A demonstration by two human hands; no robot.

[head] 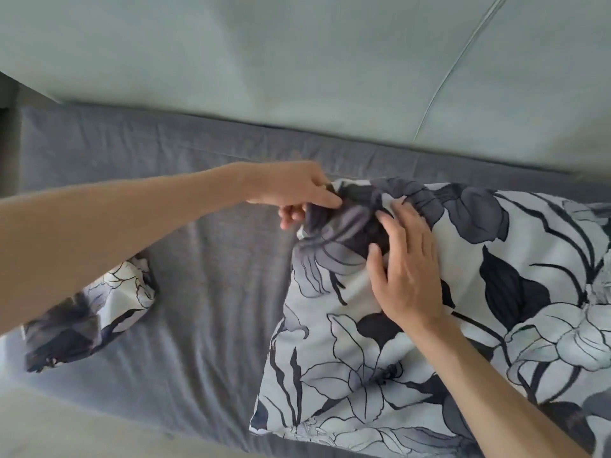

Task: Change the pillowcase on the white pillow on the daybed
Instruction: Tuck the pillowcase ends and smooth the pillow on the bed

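Pale grey-green upholstered backrest (231,51) fills the top of the view, a piped seam curving down its right part. Below it, the daybed's blue-grey woven fabric seat cover (205,292), creased, runs across the whole width.

On the right half of the seat: the pillow in a white pillowcase printed with dark navy and grey flowers and leaves (413,375). Case looks filled, so the pillow is inside it; none of the pillow's own white surface shows. Near edge lies towards the camera, far left corner is bunched and gathered into folds, case continues out of view to the right.

On the left, partly under the left forearm: a second crumpled bundle of the same floral fabric (99,312), lying loose on the seat, well apart from the filled case. Cannot tell what it holds, if anything.

Right hand (406,262) lies palm down on top of the filled case, fingers spread and slightly bent, fingertips pressing into the dark gathered fabric near the far left corner; not curled round anything.

Left hand (294,190) reaches in from the left to that same corner, thumb and fingers pinching the bunched edge of the floral case, remaining fingers curled beneath
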